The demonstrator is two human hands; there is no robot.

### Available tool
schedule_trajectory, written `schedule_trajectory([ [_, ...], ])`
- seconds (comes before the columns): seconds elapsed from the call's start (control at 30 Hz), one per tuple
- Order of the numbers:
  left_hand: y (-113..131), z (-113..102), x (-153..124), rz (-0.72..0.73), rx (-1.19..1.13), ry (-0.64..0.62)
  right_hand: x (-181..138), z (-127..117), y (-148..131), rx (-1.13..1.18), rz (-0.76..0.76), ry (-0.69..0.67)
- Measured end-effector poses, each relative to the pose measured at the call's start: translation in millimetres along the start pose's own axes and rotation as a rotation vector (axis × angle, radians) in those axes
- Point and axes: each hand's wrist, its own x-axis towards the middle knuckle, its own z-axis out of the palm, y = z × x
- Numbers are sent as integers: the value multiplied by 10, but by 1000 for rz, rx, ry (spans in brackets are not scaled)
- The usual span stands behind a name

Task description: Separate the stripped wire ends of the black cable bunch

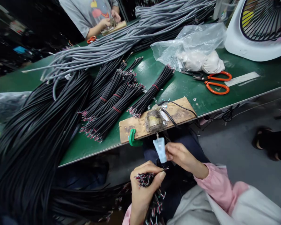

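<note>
One cable end is sticking out between the thumb and forefinger of the left hand, which is also clasping a bundle of black cables. Just beyond, the right hand is bunching its fingertips at the edge of a light-blue tapered piece; whether they are gripping it, I cannot tell. Doing this well probably means pinching close behind the coloured wires, so neighbouring ends are not snagging. Ahead of both hands, a wooden board is bearing a crusted yellowish block. Well beyond the right hand, a clear plastic bag is lying crumpled against white cloth bundles; whether it is enclosing them is unclear.
</note>
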Motion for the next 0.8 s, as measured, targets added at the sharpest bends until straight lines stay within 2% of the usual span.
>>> schedule_trajectory([
  [0.07, -42, 12, -58, -63, -21, -10, -82, -4, -32, -160, -44, 12],
  [0.13, -114, 37, -134, -204, -52, -11, -154, 13, -76, -301, -100, -5],
  [0.2, -199, 72, -216, -374, -98, -8, -212, 52, -125, -440, -194, -64],
  [0.27, -269, 113, -283, -458, -106, -3, -257, 105, -170, -576, -309, -155],
  [0.33, -302, 153, -321, -457, -47, 132, -291, 158, -201, -675, -415, -204],
  [0.43, -297, 186, -331, -386, -81, 65, -320, 201, -205, -746, -494, -123],
  [0.53, -296, 186, -340, -325, -185, 59, -331, 188, -168, -751, -454, -47],
  [0.8, -285, 207, -383, -298, -207, 132, -356, 123, -110, -613, -358, -14],
])
